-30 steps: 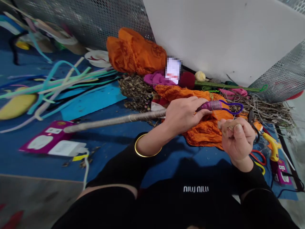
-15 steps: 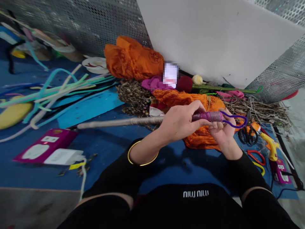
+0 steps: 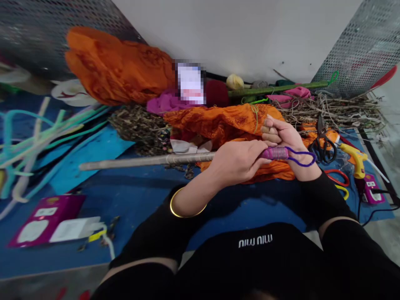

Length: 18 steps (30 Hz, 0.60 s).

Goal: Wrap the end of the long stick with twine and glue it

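Observation:
A long wrapped stick [image 3: 143,161] lies nearly level across the view, above the blue table [image 3: 131,208]. My left hand [image 3: 234,164] is closed round it near its right end, just left of the purple wrapping [image 3: 276,153]. From that end sticks out a dark purple loop [image 3: 313,159], which lies in front of my right wrist. My right hand [image 3: 286,135] is just behind the wrapped end, palm turned up, with its fingers curled; whether something thin is between them is too small to tell. Orange cloth [image 3: 225,118] is spread behind both hands.
Black scissors [image 3: 321,143], red-handled scissors [image 3: 339,177] and a yellow glue gun [image 3: 356,158] lie at the right. Dry twigs [image 3: 350,110] and a green stem [image 3: 281,88] are behind. Coloured pipe strips [image 3: 40,146] and a purple box [image 3: 46,218] sit at the left.
My right hand has come off the purple wrapping and moved up behind it. My left hand has slid nearer the wrapping. The view has shifted, with the table things further left.

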Each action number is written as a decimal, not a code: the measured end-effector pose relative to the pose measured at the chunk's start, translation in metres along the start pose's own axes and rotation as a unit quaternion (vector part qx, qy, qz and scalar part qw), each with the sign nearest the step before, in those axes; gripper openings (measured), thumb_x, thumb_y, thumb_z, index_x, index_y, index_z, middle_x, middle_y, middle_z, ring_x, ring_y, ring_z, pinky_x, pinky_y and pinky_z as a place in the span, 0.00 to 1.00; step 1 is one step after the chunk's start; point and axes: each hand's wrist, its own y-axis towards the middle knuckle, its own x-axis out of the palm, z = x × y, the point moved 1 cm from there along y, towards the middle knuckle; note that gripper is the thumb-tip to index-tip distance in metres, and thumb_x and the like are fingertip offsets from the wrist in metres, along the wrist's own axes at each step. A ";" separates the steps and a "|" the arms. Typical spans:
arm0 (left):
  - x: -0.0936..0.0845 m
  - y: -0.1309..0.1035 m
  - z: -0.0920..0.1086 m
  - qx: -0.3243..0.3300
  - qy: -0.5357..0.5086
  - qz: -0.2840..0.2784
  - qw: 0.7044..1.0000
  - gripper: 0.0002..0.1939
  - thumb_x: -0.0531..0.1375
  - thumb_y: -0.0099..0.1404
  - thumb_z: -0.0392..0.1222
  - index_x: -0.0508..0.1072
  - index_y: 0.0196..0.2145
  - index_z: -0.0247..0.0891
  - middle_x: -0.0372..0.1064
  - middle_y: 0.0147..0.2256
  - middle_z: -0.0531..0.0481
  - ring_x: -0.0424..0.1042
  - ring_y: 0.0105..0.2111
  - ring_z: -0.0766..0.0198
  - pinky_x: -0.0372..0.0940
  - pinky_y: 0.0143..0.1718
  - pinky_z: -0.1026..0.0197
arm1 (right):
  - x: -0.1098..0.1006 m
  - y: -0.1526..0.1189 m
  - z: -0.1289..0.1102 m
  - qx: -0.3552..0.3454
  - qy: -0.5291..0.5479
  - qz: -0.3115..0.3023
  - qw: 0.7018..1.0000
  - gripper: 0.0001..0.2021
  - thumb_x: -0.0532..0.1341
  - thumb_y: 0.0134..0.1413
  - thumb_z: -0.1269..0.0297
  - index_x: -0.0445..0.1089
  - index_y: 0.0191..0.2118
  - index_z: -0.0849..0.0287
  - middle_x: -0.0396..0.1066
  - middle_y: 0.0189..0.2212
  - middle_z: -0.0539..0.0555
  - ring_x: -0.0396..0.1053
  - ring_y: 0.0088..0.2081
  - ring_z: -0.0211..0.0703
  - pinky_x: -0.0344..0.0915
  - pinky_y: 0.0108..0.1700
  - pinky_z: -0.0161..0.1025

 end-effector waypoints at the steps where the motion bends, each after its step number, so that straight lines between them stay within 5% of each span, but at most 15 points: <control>1: 0.002 0.000 0.000 0.017 0.013 0.008 1.000 0.17 0.52 0.77 0.50 0.74 0.46 0.36 0.79 0.36 0.46 0.78 0.32 0.57 0.60 0.28 0.59 | 0.000 0.000 -0.001 0.015 -0.011 -0.005 1.000 0.19 0.55 0.71 0.59 0.55 0.25 0.55 0.40 0.15 0.37 0.34 0.15 0.27 0.47 0.16 0.26; 5: 0.002 -0.002 0.001 0.076 0.062 0.032 0.995 0.15 0.52 0.77 0.44 0.76 0.42 0.35 0.78 0.32 0.46 0.77 0.30 0.58 0.60 0.27 0.58 | 0.000 -0.001 0.003 0.031 -0.034 -0.020 0.999 0.19 0.58 0.69 0.59 0.57 0.25 0.56 0.42 0.15 0.37 0.36 0.15 0.26 0.46 0.16 0.26; 12: 0.000 -0.002 -0.004 0.075 0.078 -0.007 0.994 0.14 0.54 0.76 0.45 0.76 0.38 0.36 0.77 0.30 0.47 0.76 0.29 0.58 0.60 0.28 0.58 | 0.002 -0.003 0.010 -0.115 -0.094 -0.082 0.985 0.19 0.66 0.61 0.54 0.61 0.25 0.57 0.45 0.16 0.38 0.41 0.15 0.26 0.45 0.15 0.27; 18: 0.002 -0.002 -0.011 0.029 0.066 0.002 0.997 0.18 0.55 0.75 0.52 0.78 0.49 0.37 0.79 0.38 0.43 0.78 0.33 0.57 0.60 0.27 0.59 | 0.002 -0.011 -0.002 -0.247 -0.223 -0.126 0.935 0.23 0.69 0.54 0.42 0.68 0.27 0.58 0.66 0.24 0.47 0.67 0.29 0.34 0.68 0.31 0.32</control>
